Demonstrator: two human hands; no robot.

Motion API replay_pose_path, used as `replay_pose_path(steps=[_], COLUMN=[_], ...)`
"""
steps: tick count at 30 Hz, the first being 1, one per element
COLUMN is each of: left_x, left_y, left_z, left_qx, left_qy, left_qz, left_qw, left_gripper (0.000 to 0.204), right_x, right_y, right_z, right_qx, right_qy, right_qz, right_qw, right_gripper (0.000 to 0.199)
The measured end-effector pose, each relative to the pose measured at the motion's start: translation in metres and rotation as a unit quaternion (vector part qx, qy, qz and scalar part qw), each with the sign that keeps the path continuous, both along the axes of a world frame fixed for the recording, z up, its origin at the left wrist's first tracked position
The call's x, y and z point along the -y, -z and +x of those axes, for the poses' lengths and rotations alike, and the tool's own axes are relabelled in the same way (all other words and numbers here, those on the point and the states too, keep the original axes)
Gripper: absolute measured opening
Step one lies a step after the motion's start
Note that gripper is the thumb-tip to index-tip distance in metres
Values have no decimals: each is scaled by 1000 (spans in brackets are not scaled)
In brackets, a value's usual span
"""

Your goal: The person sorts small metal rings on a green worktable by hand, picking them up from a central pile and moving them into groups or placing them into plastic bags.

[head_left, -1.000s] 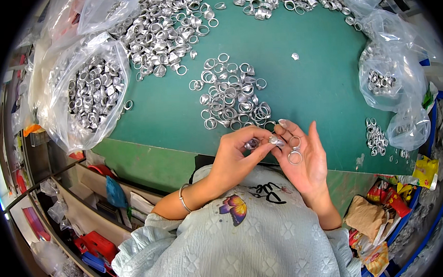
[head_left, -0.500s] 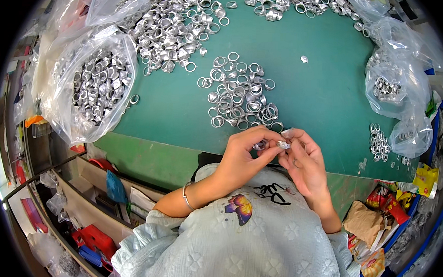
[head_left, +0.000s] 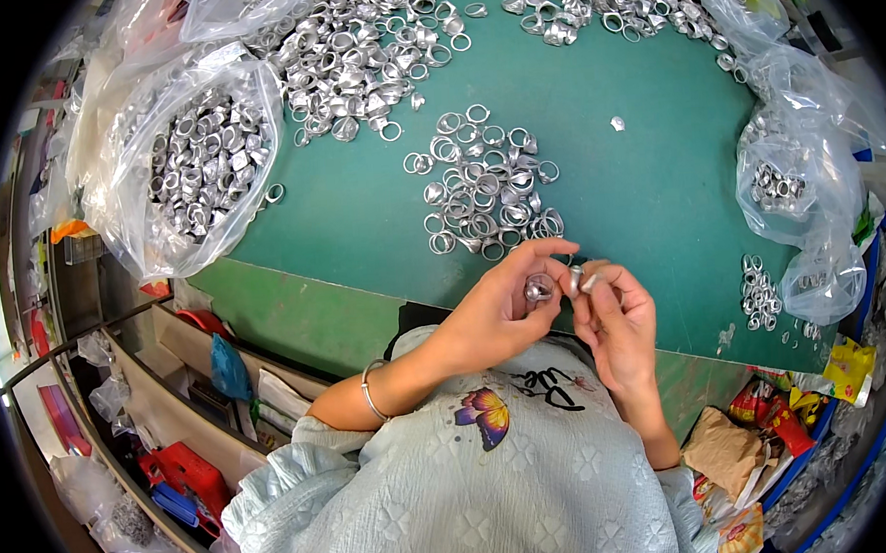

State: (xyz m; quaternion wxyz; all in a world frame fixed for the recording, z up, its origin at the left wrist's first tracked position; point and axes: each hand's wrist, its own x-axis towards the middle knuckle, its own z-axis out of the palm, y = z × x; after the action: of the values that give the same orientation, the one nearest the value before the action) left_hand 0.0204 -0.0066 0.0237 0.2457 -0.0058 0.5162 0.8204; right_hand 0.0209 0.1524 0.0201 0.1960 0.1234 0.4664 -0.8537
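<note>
My left hand (head_left: 495,319) is curled round a few silvery metal rings (head_left: 538,290) that show in its palm, its index finger stretched out. Close against it, my right hand (head_left: 618,322) pinches a silvery ring (head_left: 576,278) between thumb and fingers, where both hands' fingertips nearly meet. A pale bit shows at the right thumb tip; I cannot make out what it is. Just beyond my hands, a loose heap of silvery rings (head_left: 488,184) lies on the green tabletop (head_left: 659,195).
A clear plastic bag (head_left: 265,136) full of rings stands at left, beside a large ring pile (head_left: 352,71). More rings (head_left: 639,6) lie at the far right. Small rings (head_left: 760,295) sit near clear bags (head_left: 822,237) on the right edge. One small piece (head_left: 617,124) lies alone.
My left index finger has straightened out, and the hands' fingertips have shifted slightly. The rings in my left palm show more openly. The whole view has moved a little.
</note>
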Motion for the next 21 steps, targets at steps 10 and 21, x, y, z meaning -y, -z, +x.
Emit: replay_pose_path(steps=[10,21], left_x=[-2,-10], left_y=[-3,3], left_z=[-8,-12], left_qx=[104,-37], left_qy=[16,11], left_qz=[181,111], left_qw=[978,993], left_gripper=[47,49], right_x=[-2,6], right_y=[2,-6], right_z=[-12,-6], right_qx=[44,169], right_qy=[110,97], right_qz=[6,-126], right_qw=[993,973], right_gripper=[15,24])
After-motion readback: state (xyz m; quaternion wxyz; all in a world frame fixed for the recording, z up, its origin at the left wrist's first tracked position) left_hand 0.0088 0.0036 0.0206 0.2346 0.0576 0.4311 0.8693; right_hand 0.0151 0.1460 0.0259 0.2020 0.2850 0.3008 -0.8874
